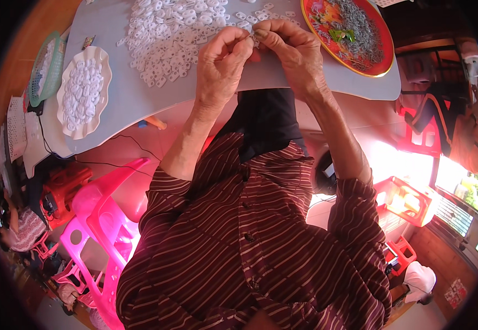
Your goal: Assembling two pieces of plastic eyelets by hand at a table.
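While they nearly meet above the worktop (123,104), inside its near edge, the left hand (223,63) and right hand (298,58) have thumbs and fingertips pressed together, pinching something too small for me to make out. Loose white pieces (162,60) lie ahead and leftward, the heap stretching toward the far edge, the left hand nearer. Toward the right edge, nearer the right hand, a round red tray (369,67) carries thin grey pins (366,41). Farther off, by the left corner, a scalloped dish (94,53), its long axis running away from the person, holds white oval parts (82,91); past it, a green basket (58,69) has pale, blurred contents
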Motion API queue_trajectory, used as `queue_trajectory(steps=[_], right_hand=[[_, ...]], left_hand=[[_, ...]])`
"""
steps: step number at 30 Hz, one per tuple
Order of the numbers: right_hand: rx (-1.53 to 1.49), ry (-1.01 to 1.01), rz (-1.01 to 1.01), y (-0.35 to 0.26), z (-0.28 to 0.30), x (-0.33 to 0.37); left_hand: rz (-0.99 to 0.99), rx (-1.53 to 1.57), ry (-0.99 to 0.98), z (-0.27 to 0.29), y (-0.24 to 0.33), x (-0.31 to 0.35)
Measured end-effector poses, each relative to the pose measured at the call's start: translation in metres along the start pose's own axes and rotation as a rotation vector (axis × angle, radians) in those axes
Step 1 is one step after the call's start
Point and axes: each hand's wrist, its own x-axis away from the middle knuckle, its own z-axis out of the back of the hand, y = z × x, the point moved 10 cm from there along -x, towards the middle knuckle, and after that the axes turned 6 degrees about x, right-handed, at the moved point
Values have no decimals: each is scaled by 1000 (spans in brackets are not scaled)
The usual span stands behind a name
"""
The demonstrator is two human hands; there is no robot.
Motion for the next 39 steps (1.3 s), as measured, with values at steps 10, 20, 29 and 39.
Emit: queue_trajectory(steps=[10, 20, 29, 39], right_hand=[[127, -24, 89, -6, 2, -4], [143, -6, 21, -2, 0, -6], [147, -61, 59, 0, 3, -6], [97, 31, 55, -4, 0, 1]], left_hand=[[1, 15, -27, -4, 0, 2], [-83, -46, 14, -2, 10, 3], [49, -1, -77, -4, -4, 5], [-40, 1, -133, -9, -1, 4]])
